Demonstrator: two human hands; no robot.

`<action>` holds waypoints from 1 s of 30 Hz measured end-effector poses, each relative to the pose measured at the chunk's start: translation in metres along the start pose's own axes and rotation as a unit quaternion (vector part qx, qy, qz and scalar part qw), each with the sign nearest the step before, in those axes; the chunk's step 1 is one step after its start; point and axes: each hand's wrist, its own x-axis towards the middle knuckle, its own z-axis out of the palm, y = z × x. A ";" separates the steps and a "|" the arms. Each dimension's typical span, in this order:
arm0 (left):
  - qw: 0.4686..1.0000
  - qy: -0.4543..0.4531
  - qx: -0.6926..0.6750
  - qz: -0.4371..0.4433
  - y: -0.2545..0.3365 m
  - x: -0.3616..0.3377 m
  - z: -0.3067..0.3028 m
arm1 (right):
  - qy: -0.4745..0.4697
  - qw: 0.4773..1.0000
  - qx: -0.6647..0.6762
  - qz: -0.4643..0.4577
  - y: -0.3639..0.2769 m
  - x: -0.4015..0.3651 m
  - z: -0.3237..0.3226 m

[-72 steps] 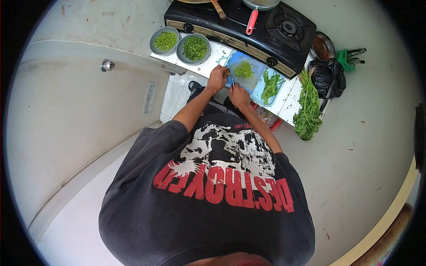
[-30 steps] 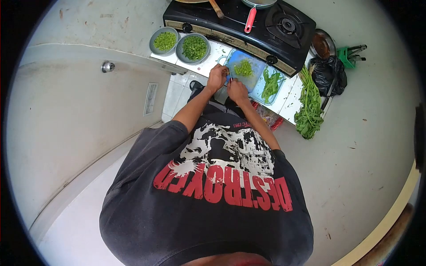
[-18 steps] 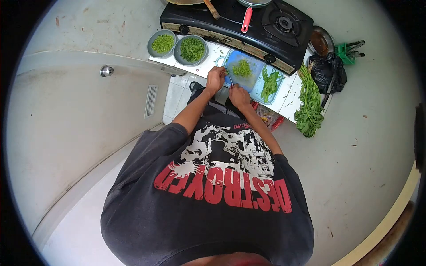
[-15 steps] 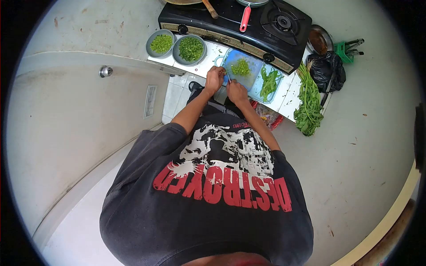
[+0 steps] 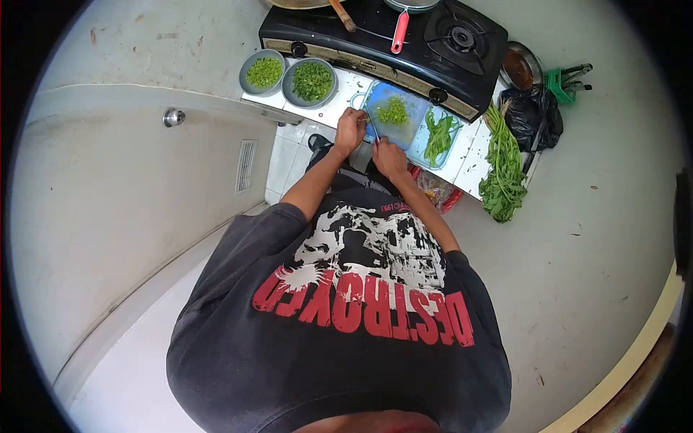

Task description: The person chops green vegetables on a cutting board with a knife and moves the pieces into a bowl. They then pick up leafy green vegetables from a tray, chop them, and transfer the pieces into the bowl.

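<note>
My right hand [image 5: 390, 159] is closed round the handle of a knife [image 5: 373, 128], its thin blade pointing up and left over the blue cutting board [image 5: 378, 91]. Beside the blade, at the board's left edge, my left hand [image 5: 350, 132] has its fingers pinched together; whatever is between them is too small to make out. A small heap of chopped greens [image 5: 393, 110] lies on the board, right of the blade. Longer cut leafy greens [image 5: 438, 137] rest on the light blue tray to the right.
Two grey bowls of chopped greens, a paler one [image 5: 263, 72] and a darker one [image 5: 312, 81], stand left on the white counter [image 5: 351, 84]. Behind is a black gas stove [image 5: 404, 68] with a red-handled pan [image 5: 400, 32]. A leafy bunch [image 5: 503, 169] and black plastic bag [image 5: 534, 115] lie right.
My right hand has drawn back slightly toward my body with the knife, and more of the blade shows. My left hand stays at the board's left edge.
</note>
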 end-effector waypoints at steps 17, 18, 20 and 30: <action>1.000 0.008 -0.017 0.022 -0.002 0.000 -0.001 | 0.003 1.000 -0.002 0.011 -0.007 0.011 0.003; 1.000 0.011 -0.024 0.016 0.000 0.000 -0.001 | -0.002 1.000 -0.002 0.010 -0.006 0.010 0.002; 1.000 0.012 -0.023 0.012 0.003 -0.001 -0.002 | -0.010 1.000 0.000 0.008 -0.004 0.006 -0.001; 0.999 0.005 0.002 0.033 0.000 0.001 0.001 | 0.015 1.000 0.005 0.001 -0.002 0.010 0.008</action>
